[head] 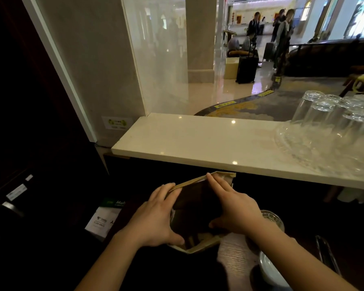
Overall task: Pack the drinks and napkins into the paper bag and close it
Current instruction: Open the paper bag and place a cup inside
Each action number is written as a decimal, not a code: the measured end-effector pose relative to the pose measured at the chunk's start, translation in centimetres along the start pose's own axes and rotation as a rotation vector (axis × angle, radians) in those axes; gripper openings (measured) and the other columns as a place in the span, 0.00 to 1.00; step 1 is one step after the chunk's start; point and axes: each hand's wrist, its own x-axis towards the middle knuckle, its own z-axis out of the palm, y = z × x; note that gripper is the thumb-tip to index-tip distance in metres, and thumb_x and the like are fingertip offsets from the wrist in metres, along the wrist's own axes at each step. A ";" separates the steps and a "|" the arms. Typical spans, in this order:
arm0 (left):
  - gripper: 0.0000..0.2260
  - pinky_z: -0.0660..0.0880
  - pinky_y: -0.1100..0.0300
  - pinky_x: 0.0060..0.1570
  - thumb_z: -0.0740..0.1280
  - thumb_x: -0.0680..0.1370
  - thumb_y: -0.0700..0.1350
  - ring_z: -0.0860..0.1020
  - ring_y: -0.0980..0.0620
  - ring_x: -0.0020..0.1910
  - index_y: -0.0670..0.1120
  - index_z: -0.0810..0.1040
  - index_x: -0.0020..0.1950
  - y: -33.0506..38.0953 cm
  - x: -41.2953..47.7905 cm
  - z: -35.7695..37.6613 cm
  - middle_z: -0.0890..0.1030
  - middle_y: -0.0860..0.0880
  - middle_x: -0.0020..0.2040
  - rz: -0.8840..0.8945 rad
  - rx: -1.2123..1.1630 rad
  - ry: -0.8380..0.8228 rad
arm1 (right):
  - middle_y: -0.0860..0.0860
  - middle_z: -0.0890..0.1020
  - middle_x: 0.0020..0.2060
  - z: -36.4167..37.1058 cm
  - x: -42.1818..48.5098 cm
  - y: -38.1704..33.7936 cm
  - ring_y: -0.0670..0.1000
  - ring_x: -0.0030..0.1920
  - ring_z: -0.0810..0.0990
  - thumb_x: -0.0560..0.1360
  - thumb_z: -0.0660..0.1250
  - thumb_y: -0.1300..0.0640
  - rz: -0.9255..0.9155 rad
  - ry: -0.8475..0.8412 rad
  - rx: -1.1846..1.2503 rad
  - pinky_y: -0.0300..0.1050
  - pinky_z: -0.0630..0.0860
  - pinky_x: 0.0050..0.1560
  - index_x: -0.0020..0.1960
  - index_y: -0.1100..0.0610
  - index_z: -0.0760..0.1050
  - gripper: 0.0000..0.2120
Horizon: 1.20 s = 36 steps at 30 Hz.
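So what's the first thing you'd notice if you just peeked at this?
Probably the two bare hands at the bottom middle, the left hand and right hand, spreading the mouth of a brown paper bag in the dark under the counter. Next, the shiny upside-down glasses on a clear glass tray, at the right end of the white counter.

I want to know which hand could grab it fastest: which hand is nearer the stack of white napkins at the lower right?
Right. The right hand grips the paper bag rim just above the napkins; the left hand holds the bag's opposite side, farther away.
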 end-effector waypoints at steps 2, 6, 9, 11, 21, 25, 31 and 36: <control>0.60 0.65 0.46 0.68 0.75 0.56 0.70 0.48 0.55 0.75 0.61 0.41 0.76 -0.3 0.1 -0.1 0.43 0.67 0.74 0.001 -0.003 0.000 | 0.42 0.47 0.79 0.3 -0.1 0.3 0.53 0.59 0.79 0.60 0.76 0.37 -0.029 0.010 0.018 0.44 0.80 0.41 0.74 0.36 0.31 0.62; 0.66 0.61 0.45 0.69 0.75 0.50 0.74 0.44 0.58 0.74 0.72 0.26 0.68 -1.8 0.1 0.6 0.38 0.74 0.70 -0.067 -0.074 -0.074 | 0.39 0.55 0.77 0.3 -1.3 1.6 0.46 0.70 0.68 0.63 0.76 0.42 -0.072 0.078 0.189 0.42 0.77 0.56 0.76 0.37 0.51 0.50; 0.64 0.60 0.47 0.69 0.76 0.48 0.75 0.45 0.56 0.74 0.78 0.24 0.60 -2.8 0.1 0.7 0.39 0.78 0.67 -0.095 -0.178 -0.079 | 0.39 0.67 0.71 0.4 -2.8 2.9 0.42 0.68 0.69 0.67 0.75 0.46 -0.094 0.092 0.287 0.38 0.72 0.62 0.70 0.41 0.69 0.33; 0.64 0.60 0.46 0.69 0.77 0.47 0.75 0.47 0.54 0.74 0.79 0.25 0.60 -3.1 0.1 0.6 0.39 0.82 0.64 -0.105 -0.229 -0.076 | 0.40 0.75 0.64 0.4 -3.7 3.5 0.42 0.64 0.74 0.68 0.76 0.51 -0.106 0.138 0.369 0.40 0.74 0.62 0.63 0.45 0.77 0.23; 0.60 0.43 0.47 0.73 0.53 0.59 0.85 0.27 0.53 0.74 0.56 0.24 0.73 -2.2 -1.0 2.6 0.26 0.56 0.76 0.017 0.250 0.161 | 0.44 0.84 0.44 0.8 -5.9 2.9 0.47 0.50 0.82 0.68 0.75 0.70 -0.211 0.487 0.461 0.49 0.80 0.44 0.46 0.55 0.84 0.13; 0.60 0.40 0.45 0.74 0.51 0.58 0.86 0.26 0.52 0.74 0.56 0.21 0.71 -2.0 -1.1 2.2 0.25 0.55 0.76 0.018 0.290 0.145 | 0.41 0.82 0.49 1.8 -7.6 3.9 0.44 0.53 0.80 0.71 0.71 0.64 -0.128 0.596 0.509 0.38 0.76 0.51 0.50 0.52 0.83 0.11; 0.62 0.38 0.45 0.73 0.51 0.56 0.86 0.25 0.53 0.73 0.54 0.23 0.73 -2.2 -1.2 1.9 0.23 0.55 0.75 -0.010 0.294 0.114 | 0.48 0.72 0.67 6.1 -11.7 8.0 0.53 0.65 0.69 0.68 0.74 0.43 0.420 0.118 0.215 0.46 0.71 0.61 0.70 0.47 0.68 0.33; 0.62 0.37 0.46 0.73 0.52 0.55 0.87 0.24 0.54 0.72 0.56 0.19 0.70 -2.1 -1.2 1.8 0.21 0.57 0.73 -0.010 0.257 0.088 | 0.47 0.56 0.77 9.2 -13.7 9.2 0.55 0.73 0.60 0.60 0.72 0.31 0.478 -0.159 0.175 0.47 0.65 0.69 0.78 0.44 0.50 0.54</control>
